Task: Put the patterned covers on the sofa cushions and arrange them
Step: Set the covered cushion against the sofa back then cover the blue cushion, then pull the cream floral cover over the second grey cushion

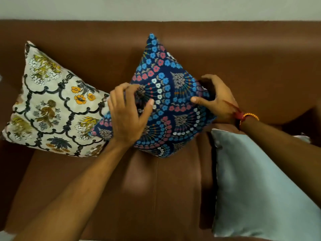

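A cushion in a dark blue cover with blue, pink and white flowers stands on one corner against the back of the brown sofa. My left hand grips its left side with fingers curled into the fabric. My right hand clasps its right corner. To the left, a cushion in a cream cover with black scallops and yellow flowers leans on the backrest, touching the blue one.
A plain pale blue-grey cushion lies on the seat at the right, under my right forearm. A red and yellow thread band circles my right wrist. A pale wall runs above the sofa back. Bare brown seat shows between my arms.
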